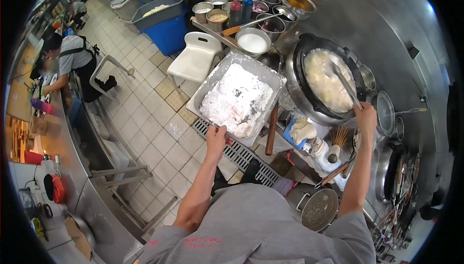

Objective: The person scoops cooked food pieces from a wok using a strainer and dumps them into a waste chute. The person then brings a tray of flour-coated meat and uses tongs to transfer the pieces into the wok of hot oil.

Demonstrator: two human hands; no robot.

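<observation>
My left hand point(216, 141) is closed on the near rim of a rectangular metal tray point(197, 104). White flour point(237, 92) fills much of the tray, with lumpy coated pieces towards its near side. My right hand point(365, 115) is wrapped round the end of a long metal utensil point(346, 84). That utensil reaches into pale, bubbling liquid point(321, 82) in a large black wok point(301, 90); its exact kind is hard to make out in the foam.
Bowls and tins of ingredients crowd the counter behind the tray, including a bowl of white powder point(253, 41). A wooden-handled ladle point(241, 28) lies there. A bamboo brush point(337, 143) and a pot point(320, 209) are near me. A white chair point(195, 58) and another person point(72, 61) are on the left.
</observation>
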